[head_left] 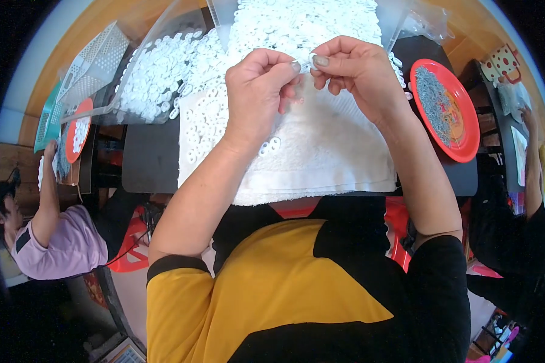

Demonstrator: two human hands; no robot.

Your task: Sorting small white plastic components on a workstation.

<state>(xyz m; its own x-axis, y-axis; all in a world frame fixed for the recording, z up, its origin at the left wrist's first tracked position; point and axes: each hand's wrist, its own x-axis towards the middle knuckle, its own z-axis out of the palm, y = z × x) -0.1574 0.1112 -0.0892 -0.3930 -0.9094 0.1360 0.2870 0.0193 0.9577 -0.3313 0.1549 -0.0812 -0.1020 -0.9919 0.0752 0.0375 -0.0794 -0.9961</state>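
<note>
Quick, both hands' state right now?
Left hand: closed in a pinch; contents cannot be told.
Right hand: closed in a pinch, seemingly on a small white piece.

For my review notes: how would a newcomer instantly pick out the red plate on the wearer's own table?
Start at the dark table, partly covered by a white towel. Right of the towel, beyond the right forearm, lies the red plate. Unlike the other red plate, far left with white pieces, it holds thin grey pieces.
</note>
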